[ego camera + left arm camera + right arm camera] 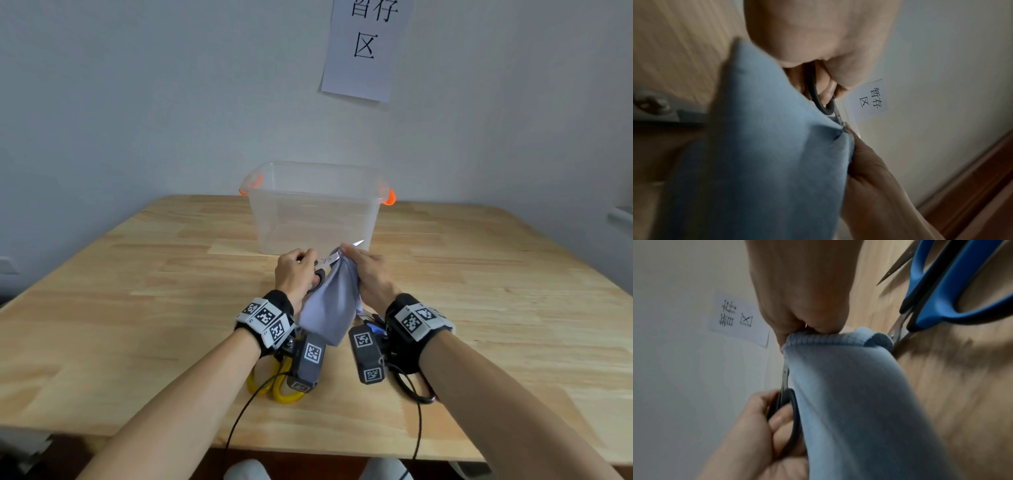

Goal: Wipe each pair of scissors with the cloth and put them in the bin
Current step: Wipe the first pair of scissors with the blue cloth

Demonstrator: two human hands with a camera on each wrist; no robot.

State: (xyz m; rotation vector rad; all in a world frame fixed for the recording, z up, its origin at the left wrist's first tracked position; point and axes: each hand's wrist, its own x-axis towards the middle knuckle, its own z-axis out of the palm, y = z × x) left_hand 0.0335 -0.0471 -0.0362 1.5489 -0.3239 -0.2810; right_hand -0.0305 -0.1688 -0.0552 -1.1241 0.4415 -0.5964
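The left hand [295, 272] grips the black-handled scissors [323, 265] above the desk [137, 308]; the right hand [368, 274] pinches the blue cloth [329, 308] around the blades.

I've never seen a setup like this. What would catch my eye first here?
Mid-table, two hands meet: the left hand holds black scissors by the handles while the right hand pinches a blue cloth round the blade. Just behind stands a clear bin with orange handles. Yellow scissors lie under the left wrist, blue scissors by the right.
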